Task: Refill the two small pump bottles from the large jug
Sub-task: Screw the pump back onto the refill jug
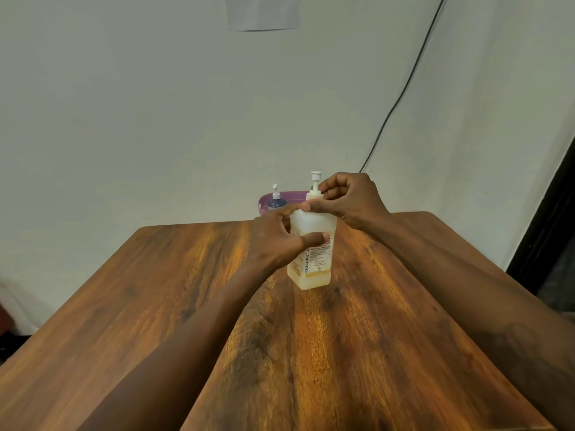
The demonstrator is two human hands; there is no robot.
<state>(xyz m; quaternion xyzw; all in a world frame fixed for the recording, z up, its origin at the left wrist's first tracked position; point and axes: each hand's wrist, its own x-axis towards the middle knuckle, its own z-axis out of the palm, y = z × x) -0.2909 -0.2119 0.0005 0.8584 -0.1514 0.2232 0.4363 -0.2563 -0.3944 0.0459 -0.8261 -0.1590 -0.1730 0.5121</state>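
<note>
A translucent white pump bottle (314, 269) with a printed label stands on the wooden table (155, 306), a shallow layer of yellowish liquid at its bottom. My left hand (280, 241) wraps around the bottle's body from the left. My right hand (348, 200) is closed on the pump collar at the bottle's neck, with the white pump head rising above it. A second, smaller dark blue pump bottle (276, 201) with a white pump stands in a purple basket (264, 206) at the table's far edge. No large jug is in view.
The purple basket sits against the pale wall behind the table. A black cable (404, 88) runs down the wall at the right. A dark doorway or panel (553, 228) lies beyond the table's right side.
</note>
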